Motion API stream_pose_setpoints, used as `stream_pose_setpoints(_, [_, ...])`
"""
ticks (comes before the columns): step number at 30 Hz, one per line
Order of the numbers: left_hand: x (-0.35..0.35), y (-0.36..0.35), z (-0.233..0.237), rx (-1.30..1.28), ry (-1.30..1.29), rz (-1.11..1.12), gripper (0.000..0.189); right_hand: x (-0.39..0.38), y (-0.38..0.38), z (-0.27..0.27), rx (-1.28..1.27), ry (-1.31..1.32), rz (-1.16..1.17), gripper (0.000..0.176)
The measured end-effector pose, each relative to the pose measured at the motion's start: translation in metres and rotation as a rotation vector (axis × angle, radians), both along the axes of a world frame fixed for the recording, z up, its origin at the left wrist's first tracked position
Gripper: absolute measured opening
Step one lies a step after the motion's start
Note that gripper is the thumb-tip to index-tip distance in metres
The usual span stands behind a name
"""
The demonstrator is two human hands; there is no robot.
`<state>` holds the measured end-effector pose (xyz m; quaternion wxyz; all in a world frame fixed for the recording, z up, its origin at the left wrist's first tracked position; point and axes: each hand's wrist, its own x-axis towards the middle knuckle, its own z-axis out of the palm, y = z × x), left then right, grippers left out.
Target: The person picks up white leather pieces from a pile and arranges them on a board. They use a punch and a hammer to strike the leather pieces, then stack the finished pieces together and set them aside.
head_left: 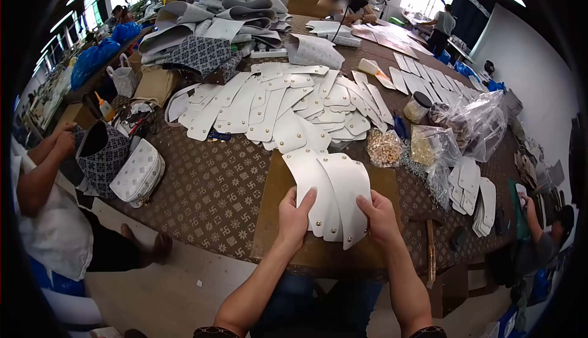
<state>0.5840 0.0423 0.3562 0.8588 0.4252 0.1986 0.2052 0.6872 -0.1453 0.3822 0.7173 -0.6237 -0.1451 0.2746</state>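
Note:
Several white curved pieces with small metal studs [331, 194] are fanned out between my two hands, over a brown board [266, 227]. My left hand [296, 215] grips their left edge, thumb on top. On the right edge, my right hand [378, 215] holds them with its thumb on top and the fingers mostly hidden beneath. Just beyond the held pieces lies a large heap of similar white studded pieces [263, 105]. To the right of my right hand rests a hammer [430, 246] with a wooden handle.
Bags of small metal parts [384, 148] and a lidded jar [418, 106] stand at the right. More white pieces [484, 206] lie nearby. Rolled grey sheets [226, 19] are piled behind. A white patterned bag [138, 172] sits left, beside a person [52, 215]. Another person [542, 234] works at right.

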Motion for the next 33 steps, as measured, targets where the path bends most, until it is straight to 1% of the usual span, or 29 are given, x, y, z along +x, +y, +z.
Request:
stream_pose_setpoints(1, [-0.005,0.000,-0.003,0.044,0.062,-0.014,0.043,-0.002,-0.009,-0.011,-0.020,0.008,-0.029,0.032])
stream_pose_setpoints(2, [-0.012,0.001,-0.005,0.046,0.071,-0.016,0.043,-0.004,-0.017,-0.019,-0.041,0.014,-0.058,0.031])
stream_pose_setpoints(4, [-0.027,0.006,-0.004,0.163,0.146,-0.051,0.043,-0.008,-0.030,-0.017,-0.073,0.014,-0.088,0.031])
stream_pose_setpoints(6, [-0.042,0.015,0.005,0.197,0.205,-0.084,0.045,-0.012,-0.042,-0.019,-0.107,0.018,-0.122,0.030])
stream_pose_setpoints(8, [-0.054,0.023,0.011,0.322,0.288,-0.134,0.046,-0.011,-0.051,-0.022,-0.142,0.033,-0.116,0.029])
stream_pose_setpoints(10, [-0.062,0.030,0.012,0.341,0.307,-0.133,0.049,-0.012,-0.049,-0.023,-0.112,0.048,-0.116,0.029])
stream_pose_setpoints(13, [-0.072,0.036,0.014,0.432,0.326,-0.116,0.054,-0.022,-0.036,-0.029,-0.068,0.081,-0.113,0.029])
stream_pose_setpoints(15, [-0.077,0.040,0.007,0.505,0.359,-0.038,0.061,-0.030,-0.027,-0.033,-0.048,0.099,-0.112,0.029])
stream_pose_setpoints(16, [-0.079,0.040,0.007,0.511,0.361,-0.037,0.061,-0.033,-0.025,-0.035,-0.053,0.100,-0.076,0.029])
stream_pose_setpoints(18, [-0.081,0.041,0.006,0.597,0.367,0.079,0.064,-0.035,-0.025,-0.032,-0.057,0.101,-0.042,0.029])
stream_pose_setpoints(19, [-0.083,0.042,0.003,0.599,0.368,0.076,0.064,-0.037,-0.027,-0.024,-0.071,0.105,-0.032,0.030])
stream_pose_setpoints(21, [-0.083,0.044,-0.002,0.778,0.390,0.151,0.063,-0.037,-0.033,-0.016,-0.088,0.106,-0.023,0.031])
stream_pose_setpoints(22, [-0.084,0.043,-0.001,0.776,0.388,0.151,0.063,-0.035,-0.037,-0.014,-0.129,0.029,-0.059,0.030])
stream_pose_setpoints(23, [-0.086,0.042,0.002,0.844,0.434,0.156,0.063,-0.033,-0.041,-0.013,-0.170,-0.047,-0.097,0.030])
stream_pose_setpoints(24, [-0.087,0.041,0.007,0.913,0.479,0.159,0.062,-0.029,-0.046,-0.013,-0.170,-0.048,-0.101,0.030])
stream_pose_setpoints(26, [-0.090,0.040,0.015,0.944,0.509,0.134,0.061,-0.021,-0.058,-0.013,-0.091,0.018,-0.161,0.030])
stream_pose_setpoints(27, [-0.090,0.040,0.016,0.974,0.543,0.113,0.061,-0.017,-0.064,-0.013,-0.093,0.017,-0.165,0.030])
stream_pose_setpoints(29, [-0.089,0.041,0.013,1.008,0.549,0.110,0.060,-0.011,-0.075,-0.015,0.033,0.109,-0.201,0.029])
stream_pose_setpoints(30, [-0.090,0.041,0.012,1.044,0.559,0.109,0.060,-0.008,-0.080,-0.015,0.030,0.112,-0.202,0.029])
stream_pose_setpoints(32, [-0.089,0.044,0.003,1.076,0.553,0.112,0.061,-0.005,-0.086,-0.017,-0.084,0.012,-0.152,0.030])
stream_pose_setpoints(33, [-0.087,0.045,0.003,1.110,0.541,0.120,0.063,-0.005,-0.086,-0.018,-0.084,0.013,-0.151,0.030])
